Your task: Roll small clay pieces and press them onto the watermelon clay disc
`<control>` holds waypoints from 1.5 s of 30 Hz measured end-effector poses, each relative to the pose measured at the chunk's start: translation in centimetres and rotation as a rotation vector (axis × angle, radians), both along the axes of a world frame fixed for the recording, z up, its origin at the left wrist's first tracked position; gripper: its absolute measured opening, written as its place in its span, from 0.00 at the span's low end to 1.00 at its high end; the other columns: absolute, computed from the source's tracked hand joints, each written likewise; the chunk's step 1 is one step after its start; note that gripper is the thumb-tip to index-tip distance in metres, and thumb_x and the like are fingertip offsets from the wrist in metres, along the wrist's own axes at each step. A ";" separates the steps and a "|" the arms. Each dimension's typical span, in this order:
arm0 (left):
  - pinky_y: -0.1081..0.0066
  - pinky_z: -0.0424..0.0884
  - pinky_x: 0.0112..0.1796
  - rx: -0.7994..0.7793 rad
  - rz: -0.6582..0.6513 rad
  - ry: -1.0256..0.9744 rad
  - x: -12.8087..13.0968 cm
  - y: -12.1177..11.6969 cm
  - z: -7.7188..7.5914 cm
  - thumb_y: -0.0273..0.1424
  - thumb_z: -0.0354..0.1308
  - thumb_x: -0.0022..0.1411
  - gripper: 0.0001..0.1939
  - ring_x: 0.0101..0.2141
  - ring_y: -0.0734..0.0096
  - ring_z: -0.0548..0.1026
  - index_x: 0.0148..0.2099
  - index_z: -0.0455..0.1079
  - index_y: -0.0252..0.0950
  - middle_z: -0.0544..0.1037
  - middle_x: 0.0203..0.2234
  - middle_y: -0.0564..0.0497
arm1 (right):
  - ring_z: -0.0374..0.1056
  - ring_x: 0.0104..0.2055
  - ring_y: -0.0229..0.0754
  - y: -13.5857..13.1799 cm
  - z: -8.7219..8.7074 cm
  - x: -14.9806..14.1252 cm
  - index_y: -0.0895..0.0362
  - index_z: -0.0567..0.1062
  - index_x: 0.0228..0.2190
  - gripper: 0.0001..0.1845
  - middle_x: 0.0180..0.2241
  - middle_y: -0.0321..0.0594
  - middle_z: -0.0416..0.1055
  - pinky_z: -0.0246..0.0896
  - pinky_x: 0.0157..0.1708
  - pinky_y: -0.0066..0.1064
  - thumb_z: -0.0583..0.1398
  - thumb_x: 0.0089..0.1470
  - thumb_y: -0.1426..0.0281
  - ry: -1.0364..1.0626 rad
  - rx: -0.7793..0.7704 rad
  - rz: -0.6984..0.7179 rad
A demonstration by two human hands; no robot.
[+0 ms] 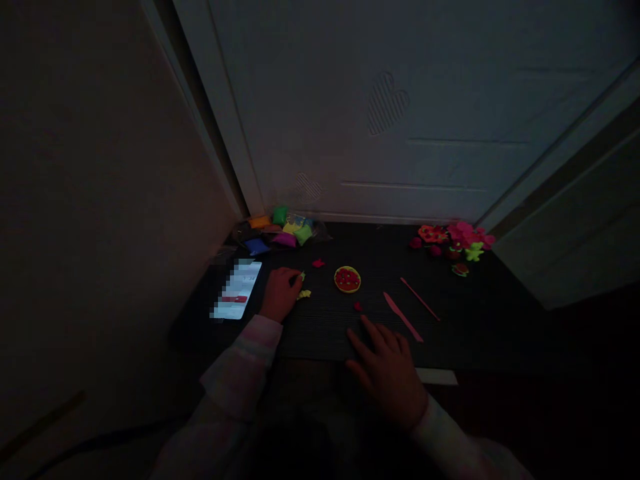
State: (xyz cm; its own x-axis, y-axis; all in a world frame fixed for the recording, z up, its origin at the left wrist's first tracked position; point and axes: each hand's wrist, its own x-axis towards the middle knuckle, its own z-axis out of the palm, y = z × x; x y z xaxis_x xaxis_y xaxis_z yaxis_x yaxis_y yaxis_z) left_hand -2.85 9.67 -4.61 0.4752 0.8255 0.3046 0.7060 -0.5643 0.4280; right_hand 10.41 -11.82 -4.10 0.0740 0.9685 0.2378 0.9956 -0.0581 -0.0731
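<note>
My left hand (280, 293) is closed, thumb and fingers brought together at a small yellow-green piece of clay (303, 275), partly hidden by the fingertips. Just beside the thumb lies a yellow lump of clay (304, 294). My right hand (390, 367) rests palm down at the table's front edge, fingers spread and holding nothing. A small red bit of clay (357, 306) lies beyond its fingertips. Between and beyond the hands sits a round clay pizza (347, 279) with a yellow rim and red top. Another red piece of clay (319, 263) lies to its left.
On the dark table (320, 340), a pink plastic knife (403, 317) and a thin pink stick (420, 299) lie right of the pizza. A lit phone (237, 290) is at left. Colourful clay packets (285, 239) and bright clay figures (463, 235) sit along the back, before a white panel (320, 153).
</note>
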 end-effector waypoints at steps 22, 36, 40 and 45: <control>0.65 0.63 0.39 0.001 -0.004 -0.008 0.0 0.0 -0.1 0.31 0.49 0.55 0.11 0.36 0.65 0.68 0.36 0.70 0.34 0.73 0.33 0.46 | 0.59 0.44 0.45 1.6 -0.5 0.9 0.55 0.72 0.36 0.11 0.42 0.43 0.67 0.54 0.40 0.37 0.55 0.50 0.67 0.207 0.166 -0.023; 0.66 0.64 0.40 -0.010 -0.007 -0.007 -0.1 -0.2 0.2 0.30 0.50 0.55 0.10 0.37 0.65 0.68 0.36 0.70 0.35 0.73 0.33 0.47 | 0.60 0.40 0.44 3.2 -0.4 0.8 0.56 0.73 0.33 0.09 0.37 0.41 0.69 0.52 0.37 0.36 0.55 0.51 0.67 0.208 0.163 -0.062; 0.65 0.64 0.40 -0.011 -0.004 -0.007 -0.1 -0.2 0.2 0.30 0.49 0.55 0.10 0.36 0.65 0.68 0.36 0.70 0.34 0.73 0.33 0.47 | 0.60 0.39 0.43 2.4 -0.3 1.1 0.57 0.70 0.39 0.14 0.38 0.43 0.68 0.52 0.37 0.35 0.53 0.52 0.65 0.168 0.154 -0.032; 0.65 0.63 0.40 -0.011 -0.010 -0.006 -0.1 -0.1 0.1 0.31 0.49 0.55 0.10 0.36 0.65 0.68 0.36 0.70 0.35 0.73 0.33 0.47 | 0.59 0.42 0.45 1.6 0.1 0.7 0.55 0.67 0.45 0.18 0.42 0.45 0.65 0.52 0.38 0.37 0.51 0.52 0.63 0.070 0.118 -0.014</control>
